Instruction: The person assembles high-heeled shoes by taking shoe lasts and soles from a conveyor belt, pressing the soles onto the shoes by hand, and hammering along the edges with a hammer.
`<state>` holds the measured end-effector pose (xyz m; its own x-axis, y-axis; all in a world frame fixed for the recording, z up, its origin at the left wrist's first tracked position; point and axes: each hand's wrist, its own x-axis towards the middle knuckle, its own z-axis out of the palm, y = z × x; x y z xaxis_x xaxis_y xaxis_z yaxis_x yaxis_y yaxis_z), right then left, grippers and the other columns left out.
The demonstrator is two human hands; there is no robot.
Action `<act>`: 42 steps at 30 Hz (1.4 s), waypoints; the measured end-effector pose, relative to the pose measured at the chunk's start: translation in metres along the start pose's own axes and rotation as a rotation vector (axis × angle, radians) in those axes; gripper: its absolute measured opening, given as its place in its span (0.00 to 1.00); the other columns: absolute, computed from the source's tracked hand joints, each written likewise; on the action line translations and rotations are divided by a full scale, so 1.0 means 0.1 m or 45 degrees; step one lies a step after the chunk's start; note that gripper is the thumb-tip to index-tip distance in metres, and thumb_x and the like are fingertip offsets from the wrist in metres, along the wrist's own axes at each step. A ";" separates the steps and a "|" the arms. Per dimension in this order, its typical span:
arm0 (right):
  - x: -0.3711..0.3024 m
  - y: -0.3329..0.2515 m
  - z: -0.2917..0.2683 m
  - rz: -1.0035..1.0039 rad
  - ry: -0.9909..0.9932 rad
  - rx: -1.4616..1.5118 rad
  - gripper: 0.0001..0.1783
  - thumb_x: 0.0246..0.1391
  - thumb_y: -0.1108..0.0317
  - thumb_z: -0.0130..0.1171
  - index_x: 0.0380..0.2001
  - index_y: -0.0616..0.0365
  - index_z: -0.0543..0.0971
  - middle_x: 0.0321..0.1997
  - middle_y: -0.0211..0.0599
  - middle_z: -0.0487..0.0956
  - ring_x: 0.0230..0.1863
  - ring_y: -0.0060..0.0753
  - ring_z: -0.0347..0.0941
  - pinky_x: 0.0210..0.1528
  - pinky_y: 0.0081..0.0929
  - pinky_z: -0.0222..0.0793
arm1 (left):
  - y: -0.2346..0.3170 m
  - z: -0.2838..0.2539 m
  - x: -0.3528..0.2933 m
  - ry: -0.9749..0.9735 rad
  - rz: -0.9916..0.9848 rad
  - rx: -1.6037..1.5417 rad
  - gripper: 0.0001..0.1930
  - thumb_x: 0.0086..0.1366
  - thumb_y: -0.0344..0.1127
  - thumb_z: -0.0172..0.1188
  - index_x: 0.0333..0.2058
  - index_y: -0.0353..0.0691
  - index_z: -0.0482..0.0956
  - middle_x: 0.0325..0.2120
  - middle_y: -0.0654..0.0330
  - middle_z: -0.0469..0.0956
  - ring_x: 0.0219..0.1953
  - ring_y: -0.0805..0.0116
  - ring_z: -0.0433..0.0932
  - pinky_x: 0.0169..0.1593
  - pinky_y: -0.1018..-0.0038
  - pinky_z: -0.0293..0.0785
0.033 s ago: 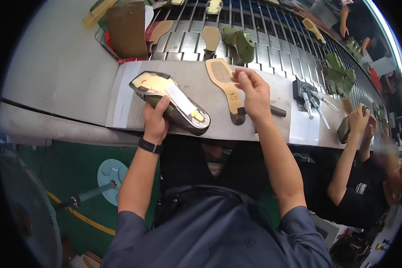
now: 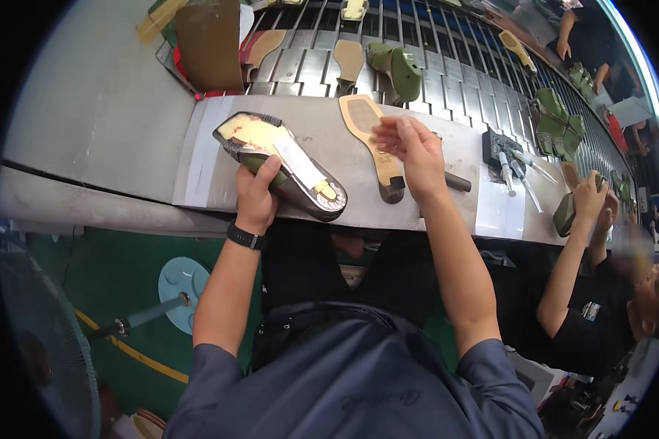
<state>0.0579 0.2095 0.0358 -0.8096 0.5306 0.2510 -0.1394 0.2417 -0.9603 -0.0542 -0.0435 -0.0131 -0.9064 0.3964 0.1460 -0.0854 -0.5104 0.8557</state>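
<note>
My left hand (image 2: 256,192) is closed around the green side of a shoe upper (image 2: 289,172) pulled over a last. It lies sole side up, showing a cream underside with a white strip along the middle. My right hand (image 2: 417,150) hovers over the bench, its fingers stretched out and loosely apart, and no held object shows. Beneath those fingers a tan sole-shaped piece (image 2: 361,117) with a dark heel end lies on the bench. A dark rod-like tool (image 2: 458,182) passes behind my right wrist, partly hidden by it.
Beyond the bench (image 2: 307,110) runs a slatted metal conveyor (image 2: 447,88) bearing green shoes (image 2: 403,73) and another tan sole piece (image 2: 349,60). Brushes (image 2: 523,175) rest at a dark block on the right. A co-worker (image 2: 586,293) handles a shoe there. A fan (image 2: 51,329) stands lower left.
My right hand's fingers have gone from curled together to stretched out. My left hand and the shoe upper have stayed nearly in place.
</note>
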 end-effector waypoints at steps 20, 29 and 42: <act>-0.50 0.28 0.18 0.036 0.209 -0.028 0.10 0.60 0.70 0.67 0.38 0.65 0.79 0.39 0.44 0.81 0.37 0.35 0.78 0.42 0.33 0.75 | 0.26 0.51 0.18 -0.256 0.151 0.163 0.28 0.66 0.43 0.69 0.57 0.30 0.76 0.50 0.57 0.82 0.51 0.69 0.79 0.58 0.70 0.73; -1.81 -0.01 -0.40 0.204 0.112 0.081 0.08 0.65 0.76 0.62 0.45 0.65 0.76 0.70 0.54 0.73 0.63 0.37 0.75 0.63 0.31 0.68 | 0.41 0.56 0.14 -0.297 -0.023 0.093 0.28 0.61 0.36 0.66 0.58 0.28 0.75 0.51 0.55 0.82 0.53 0.66 0.80 0.59 0.69 0.73; -1.70 -0.10 -0.26 0.751 0.073 0.660 0.18 0.68 0.64 0.64 0.50 0.70 0.79 0.41 0.51 0.86 0.35 0.39 0.86 0.41 0.38 0.86 | 0.64 0.93 0.31 -0.590 -0.080 -0.198 0.36 0.65 0.43 0.70 0.65 0.30 0.68 0.53 0.54 0.80 0.54 0.67 0.81 0.61 0.67 0.76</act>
<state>0.2118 0.1382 0.0056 -0.8040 0.4977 -0.3255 0.0445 -0.4955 -0.8675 -0.0492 0.0067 0.0922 -0.6210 0.7099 0.3322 -0.2266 -0.5683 0.7910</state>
